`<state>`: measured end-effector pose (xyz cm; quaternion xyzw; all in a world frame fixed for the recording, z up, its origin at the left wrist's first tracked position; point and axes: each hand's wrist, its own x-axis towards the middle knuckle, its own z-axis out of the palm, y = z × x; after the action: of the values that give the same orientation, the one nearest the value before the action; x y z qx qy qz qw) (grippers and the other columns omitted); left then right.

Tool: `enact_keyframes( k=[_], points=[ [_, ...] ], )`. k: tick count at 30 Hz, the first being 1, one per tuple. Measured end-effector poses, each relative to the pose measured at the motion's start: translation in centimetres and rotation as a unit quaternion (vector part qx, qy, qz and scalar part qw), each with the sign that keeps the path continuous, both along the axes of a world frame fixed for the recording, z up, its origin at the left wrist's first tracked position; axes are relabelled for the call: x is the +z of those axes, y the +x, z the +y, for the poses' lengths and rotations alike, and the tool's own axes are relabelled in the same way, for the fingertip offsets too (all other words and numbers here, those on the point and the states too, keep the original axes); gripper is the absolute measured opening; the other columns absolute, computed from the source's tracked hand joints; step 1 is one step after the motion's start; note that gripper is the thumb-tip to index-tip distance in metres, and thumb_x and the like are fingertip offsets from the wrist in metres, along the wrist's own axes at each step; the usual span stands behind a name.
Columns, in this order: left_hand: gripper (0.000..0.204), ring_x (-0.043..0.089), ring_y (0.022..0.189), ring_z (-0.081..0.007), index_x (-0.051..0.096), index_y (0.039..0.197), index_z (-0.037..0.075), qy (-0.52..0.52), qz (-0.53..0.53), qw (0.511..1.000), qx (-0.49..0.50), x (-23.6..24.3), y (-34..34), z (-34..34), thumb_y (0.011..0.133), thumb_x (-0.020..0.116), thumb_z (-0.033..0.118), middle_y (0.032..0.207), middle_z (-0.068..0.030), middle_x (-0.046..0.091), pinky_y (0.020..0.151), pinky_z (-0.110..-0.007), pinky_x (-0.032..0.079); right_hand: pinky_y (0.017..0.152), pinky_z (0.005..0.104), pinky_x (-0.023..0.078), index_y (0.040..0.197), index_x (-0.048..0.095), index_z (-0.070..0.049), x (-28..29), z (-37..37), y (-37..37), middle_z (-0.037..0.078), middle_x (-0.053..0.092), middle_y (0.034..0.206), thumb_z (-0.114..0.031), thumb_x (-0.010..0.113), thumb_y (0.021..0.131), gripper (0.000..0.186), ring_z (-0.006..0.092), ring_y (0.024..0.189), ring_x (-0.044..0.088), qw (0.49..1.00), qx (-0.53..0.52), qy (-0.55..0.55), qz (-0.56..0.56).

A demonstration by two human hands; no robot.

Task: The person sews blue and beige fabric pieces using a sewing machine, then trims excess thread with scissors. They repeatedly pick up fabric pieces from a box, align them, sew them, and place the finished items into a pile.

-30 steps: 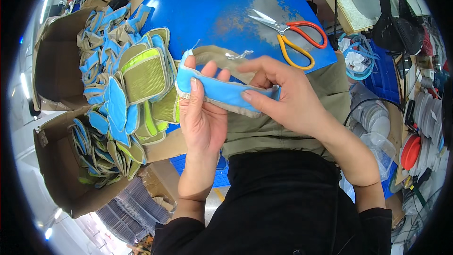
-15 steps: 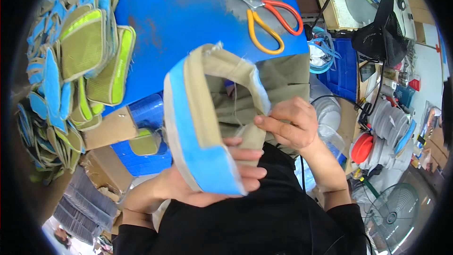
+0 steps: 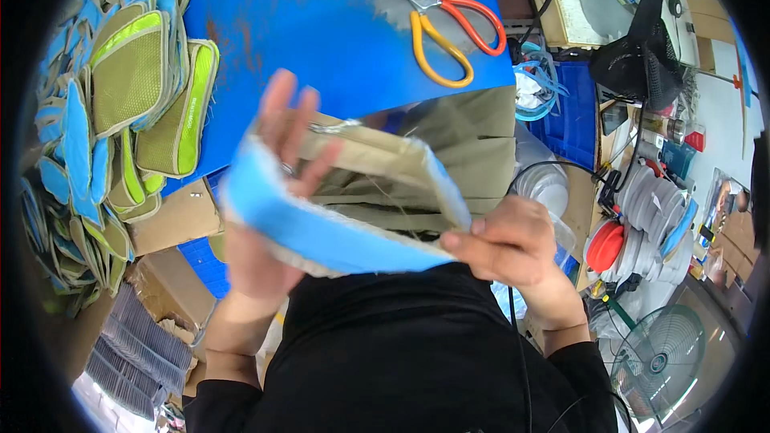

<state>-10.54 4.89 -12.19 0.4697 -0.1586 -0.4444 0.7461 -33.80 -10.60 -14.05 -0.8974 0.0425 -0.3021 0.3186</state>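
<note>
A loop of fabric band (image 3: 345, 235), bright blue outside and khaki inside with frayed edges, hangs between my hands over my lap. My right hand (image 3: 513, 244) pinches its right end between thumb and fingers. At the loop's left bend is my left hand (image 3: 269, 252), its fingers stretched up and spread; the band crosses in front of the palm, and motion blurs this part. Loose thread trails inside the loop. Beyond it, scissors (image 3: 429, 2) with one red and one orange handle lie half open on the blue table (image 3: 265, 32).
Stacked khaki, green and blue mesh fabric pieces (image 3: 128, 80) crowd the table's left side. Below them stand a cardboard box (image 3: 176, 216) and a grey stack (image 3: 136, 353). Khaki cloth (image 3: 473, 144) covers my lap. A fan (image 3: 659, 362) and piled discs (image 3: 642, 208) are at right.
My left hand has moved up and left, its fingers going from gripping the band to spread out. The loop has swung from upright to a flatter, wider shape; my right hand still pinches it.
</note>
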Motion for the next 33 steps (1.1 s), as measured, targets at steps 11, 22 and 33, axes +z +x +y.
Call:
enact_keyframes(
  k=[11, 22, 33],
  points=[
    [0.094, 0.022, 0.156, -0.0401, 0.031, 0.161, 0.004, -0.124, -0.385, 0.869, -0.284, 3.6, 1.8, 1.8, 0.090, 0.068, 0.053, 0.167, -0.0242, 0.026, 0.125, -0.058, 0.022, 0.062, 0.0266, 0.056, 0.094, 0.083, -0.015, -1.9, 0.1, 0.5, 0.002, 0.074, 0.106, -0.006, 0.086, 0.070, 0.026, 0.0161, 0.084, 0.073, 0.995, -0.097, -0.012, -0.023],
    [0.071, 0.032, 0.154, -0.0370, 0.040, 0.156, 0.000, -0.098, -0.395, 0.883, -0.235, 2.8, 3.1, 2.3, 0.103, 0.052, 0.046, 0.162, -0.0247, 0.038, 0.127, -0.052, 0.024, 0.071, 0.0322, 0.056, 0.092, 0.081, -0.014, -2.6, -0.2, 1.8, 0.008, 0.071, 0.113, -0.004, 0.087, 0.070, 0.025, 0.0202, 0.089, 0.071, 0.996, -0.079, 0.012, -0.045],
    [0.030, 0.059, 0.127, -0.0249, 0.059, 0.129, 0.005, 0.148, -0.212, 0.954, 0.152, -3.3, 5.9, 3.7, 0.104, 0.060, 0.021, 0.138, -0.0130, 0.062, 0.109, -0.040, 0.045, 0.093, 0.0452, 0.047, 0.091, 0.064, -0.005, 2.4, -1.9, 10.1, 0.011, 0.070, 0.099, -0.007, 0.073, 0.081, 0.014, 0.0321, 0.109, 0.067, 0.963, 0.087, 0.251, 0.050]
  ],
)
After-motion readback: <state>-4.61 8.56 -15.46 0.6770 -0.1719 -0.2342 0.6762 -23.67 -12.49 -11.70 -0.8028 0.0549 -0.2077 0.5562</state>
